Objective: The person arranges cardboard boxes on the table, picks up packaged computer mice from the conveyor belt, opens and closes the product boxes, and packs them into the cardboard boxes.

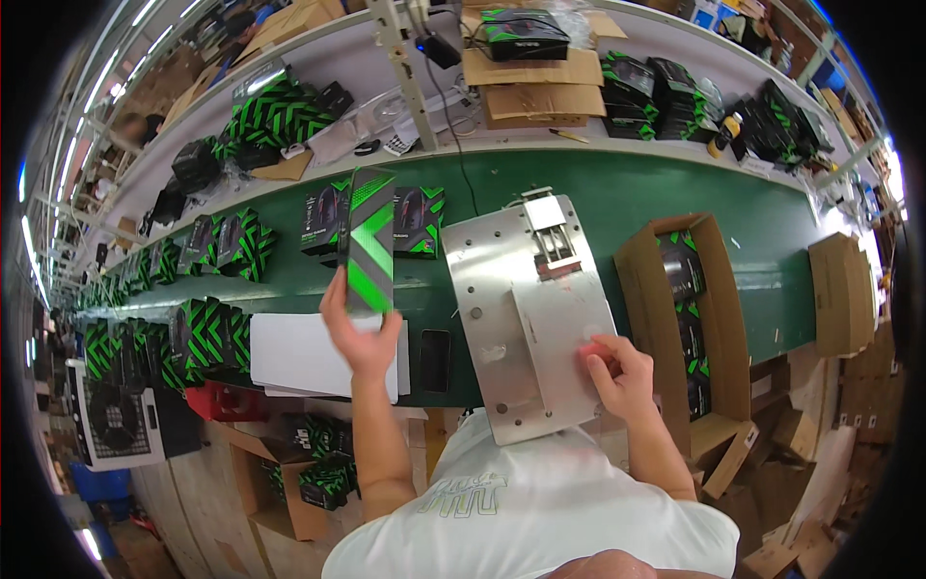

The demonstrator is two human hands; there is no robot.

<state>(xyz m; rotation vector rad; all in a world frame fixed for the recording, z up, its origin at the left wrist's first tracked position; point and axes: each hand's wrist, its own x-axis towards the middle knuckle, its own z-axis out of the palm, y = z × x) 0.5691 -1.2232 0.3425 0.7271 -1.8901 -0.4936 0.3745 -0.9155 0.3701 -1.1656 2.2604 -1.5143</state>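
Left hand (363, 336) grip holds green-black box (371, 241) by its lower end, above worktop (675, 179), likely leaving faces clear; right hand (625, 378) at metal plate (502, 376), perhaps steadying; its grip unclear.

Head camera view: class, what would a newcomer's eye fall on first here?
Probably the silver metal plate, set slantwise on the green workbench, with the right hand at its right edge. Left of it, the left hand holds up a green-and-black box. To the right, similar boxes sit in an open cardboard carton.
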